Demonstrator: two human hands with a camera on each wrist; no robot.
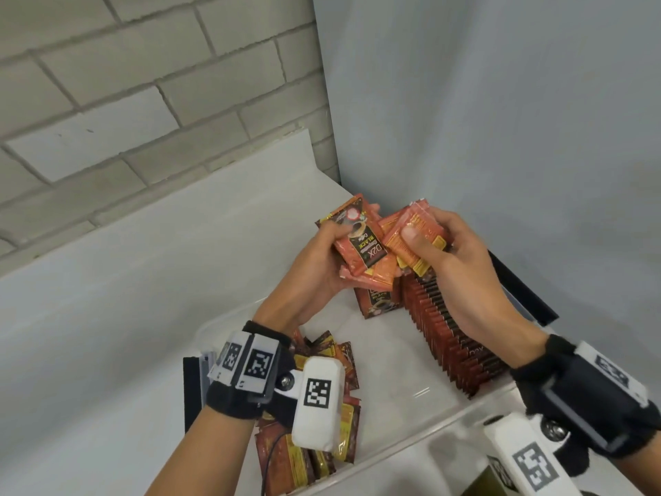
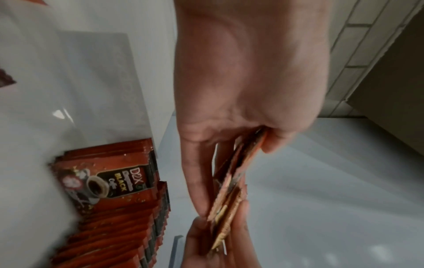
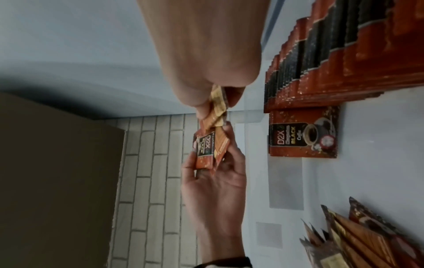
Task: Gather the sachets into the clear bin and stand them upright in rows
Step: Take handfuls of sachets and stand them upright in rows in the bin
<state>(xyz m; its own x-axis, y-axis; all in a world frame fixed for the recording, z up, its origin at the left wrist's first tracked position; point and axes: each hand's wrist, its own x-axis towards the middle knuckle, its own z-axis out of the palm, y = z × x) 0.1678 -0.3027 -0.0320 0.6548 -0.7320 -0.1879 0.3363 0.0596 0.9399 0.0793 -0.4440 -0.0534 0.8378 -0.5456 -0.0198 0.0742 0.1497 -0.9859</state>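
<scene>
Above the far end of the clear bin (image 1: 434, 436), both hands hold small stacks of orange coffee sachets. My left hand (image 1: 323, 261) grips several sachets (image 1: 361, 250), the top one face up, seen edge-on (image 2: 231, 185) in the left wrist view. My right hand (image 1: 434, 245) pinches another small stack of sachets (image 1: 415, 232) between thumb and fingers, its yellow ends (image 3: 216, 101) showing in the right wrist view. A long row of upright sachets (image 1: 450, 334) lines the bin's right side. Loose sachets (image 1: 322, 442) lie in a heap at the bin's near left.
The bin sits in a corner, with a brick wall (image 1: 125, 102) to the left and a pale blue wall (image 1: 500, 119) behind. A black lid or strip (image 1: 522, 288) lies beyond the bin's right rim. White tabletop (image 1: 107, 316) spreads to the left.
</scene>
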